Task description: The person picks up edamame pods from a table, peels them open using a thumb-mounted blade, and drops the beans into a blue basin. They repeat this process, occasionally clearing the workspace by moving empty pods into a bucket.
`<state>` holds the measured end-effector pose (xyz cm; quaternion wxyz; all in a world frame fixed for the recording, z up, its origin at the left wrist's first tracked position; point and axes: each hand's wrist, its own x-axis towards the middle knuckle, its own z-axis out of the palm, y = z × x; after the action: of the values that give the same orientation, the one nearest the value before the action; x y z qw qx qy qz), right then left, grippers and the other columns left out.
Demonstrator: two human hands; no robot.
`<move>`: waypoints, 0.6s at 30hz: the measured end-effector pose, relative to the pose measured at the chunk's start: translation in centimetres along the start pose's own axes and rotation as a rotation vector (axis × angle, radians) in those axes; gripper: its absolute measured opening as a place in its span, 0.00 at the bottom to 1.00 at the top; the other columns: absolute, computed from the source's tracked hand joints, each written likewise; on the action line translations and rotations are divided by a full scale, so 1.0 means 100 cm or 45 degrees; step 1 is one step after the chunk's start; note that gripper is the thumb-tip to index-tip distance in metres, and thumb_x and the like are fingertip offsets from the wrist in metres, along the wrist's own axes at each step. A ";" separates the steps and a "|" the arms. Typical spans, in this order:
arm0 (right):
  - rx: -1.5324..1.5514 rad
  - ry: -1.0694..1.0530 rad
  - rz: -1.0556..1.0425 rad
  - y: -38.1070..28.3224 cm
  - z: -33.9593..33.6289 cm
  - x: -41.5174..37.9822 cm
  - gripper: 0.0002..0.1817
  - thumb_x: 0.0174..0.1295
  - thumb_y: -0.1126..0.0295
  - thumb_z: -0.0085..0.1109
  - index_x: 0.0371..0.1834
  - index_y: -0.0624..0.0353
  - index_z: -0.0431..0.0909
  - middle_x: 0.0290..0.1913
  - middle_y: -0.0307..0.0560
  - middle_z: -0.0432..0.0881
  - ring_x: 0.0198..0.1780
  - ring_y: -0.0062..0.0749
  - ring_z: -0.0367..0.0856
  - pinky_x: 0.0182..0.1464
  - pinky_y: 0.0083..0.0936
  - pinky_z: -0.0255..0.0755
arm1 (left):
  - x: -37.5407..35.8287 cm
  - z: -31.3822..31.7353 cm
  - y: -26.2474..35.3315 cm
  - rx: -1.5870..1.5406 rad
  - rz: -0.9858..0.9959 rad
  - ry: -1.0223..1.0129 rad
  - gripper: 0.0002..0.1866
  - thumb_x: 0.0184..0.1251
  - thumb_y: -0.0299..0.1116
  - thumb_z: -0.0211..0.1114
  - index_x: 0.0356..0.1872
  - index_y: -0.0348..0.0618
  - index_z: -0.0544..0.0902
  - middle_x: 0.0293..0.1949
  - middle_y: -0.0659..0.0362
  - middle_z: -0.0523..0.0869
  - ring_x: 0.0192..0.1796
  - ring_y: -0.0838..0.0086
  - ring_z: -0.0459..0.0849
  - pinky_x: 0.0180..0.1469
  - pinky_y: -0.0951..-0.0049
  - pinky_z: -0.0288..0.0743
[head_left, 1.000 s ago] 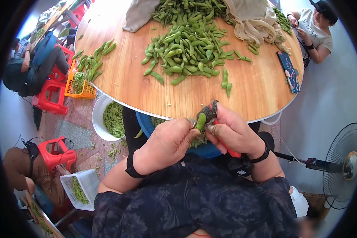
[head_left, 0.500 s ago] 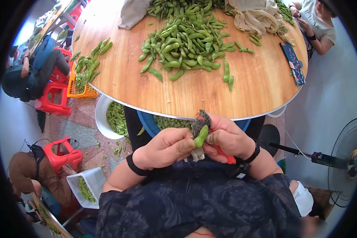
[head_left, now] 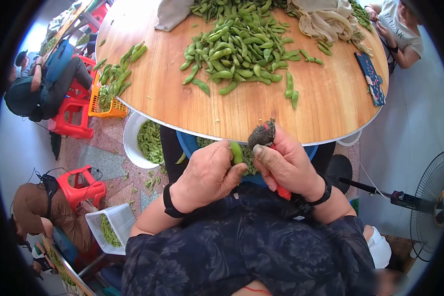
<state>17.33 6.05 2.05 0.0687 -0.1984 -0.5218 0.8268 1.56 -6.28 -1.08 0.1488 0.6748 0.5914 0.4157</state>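
My left hand (head_left: 208, 172) is closed, with a green soybean pod (head_left: 237, 153) pinched upright between thumb and fingers. My right hand (head_left: 292, 163) is wrapped around a red-handled tool (head_left: 262, 135). The tool's upper part looks dark, fuzzy and wrapped; its red handle end shows below the palm, and its exact kind is hidden. A small gap separates the pod from the tool. Both hands are over a blue basin (head_left: 186, 144) holding shelled beans (head_left: 250, 163), just below the table's edge. Beyond them, a big heap of soybean pods (head_left: 239, 52) lies on the round wooden table (head_left: 167, 106).
A smaller pile of pods (head_left: 117, 74) lies at the table's left edge. A phone (head_left: 370, 79) and crumpled cloth (head_left: 325, 19) are on the right. A white bucket (head_left: 133, 140) of pods, an orange basket (head_left: 103, 106), red stools (head_left: 84, 187), a fan (head_left: 431, 202) and other people surround me.
My hands have moved apart. The pod has come away from the tool and gone left with my left hand, while the tool has shifted right. The view has moved slightly.
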 end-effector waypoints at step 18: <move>0.025 -0.081 0.163 0.005 0.001 0.006 0.03 0.69 0.72 0.45 0.41 0.59 0.67 0.21 0.34 0.71 0.13 0.12 0.67 0.15 0.11 0.61 | -0.011 0.005 0.008 -1.485 -0.894 -0.186 0.20 0.78 0.46 0.43 0.37 0.39 0.75 0.26 0.65 0.75 0.25 0.81 0.70 0.28 0.79 0.66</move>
<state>16.83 5.96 1.47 0.0009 -0.2043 -0.5017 0.8406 2.50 -7.37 -1.24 0.6534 0.2790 0.4429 0.5468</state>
